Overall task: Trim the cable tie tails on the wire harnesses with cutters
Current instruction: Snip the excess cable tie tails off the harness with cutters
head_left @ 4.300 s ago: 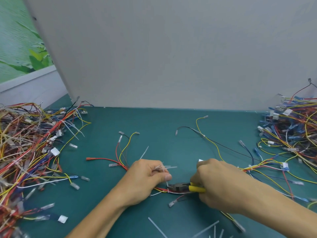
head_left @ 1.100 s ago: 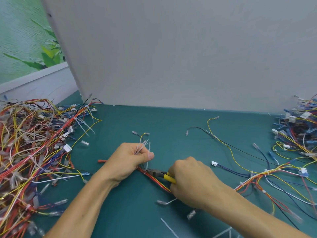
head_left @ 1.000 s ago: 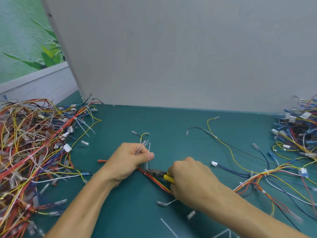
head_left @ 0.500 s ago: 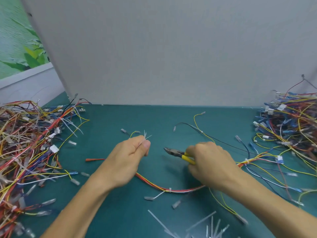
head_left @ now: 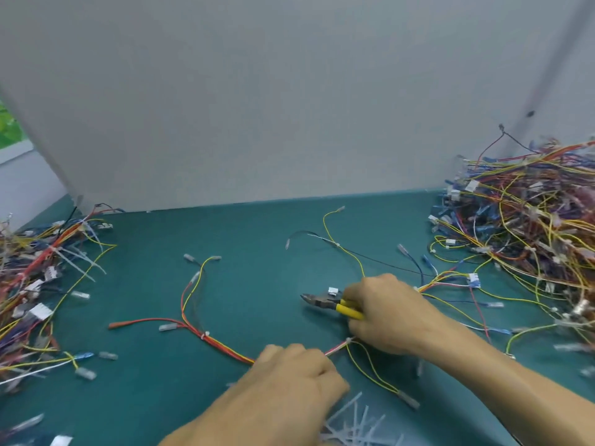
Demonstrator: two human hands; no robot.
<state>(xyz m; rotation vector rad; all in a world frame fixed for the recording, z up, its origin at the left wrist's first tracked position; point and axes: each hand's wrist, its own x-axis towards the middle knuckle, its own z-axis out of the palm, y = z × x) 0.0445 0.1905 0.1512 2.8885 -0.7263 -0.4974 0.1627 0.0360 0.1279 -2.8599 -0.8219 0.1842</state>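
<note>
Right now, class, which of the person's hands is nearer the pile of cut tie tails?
Left. The left hand sits just beside the pile of cut tie tails, at its left edge; the right hand grips the cutters farther back, apart from it.

We look down on a teal work surface (head_left: 257, 262) that runs to the back, where a pale grey board (head_left: 289, 107) stands upright on it. A dark speck (head_left: 530, 114) marks the board at the right. Beyond its left edge we see green foliage (head_left: 8, 130) above a pale ledge (head_left: 22, 178).
</note>
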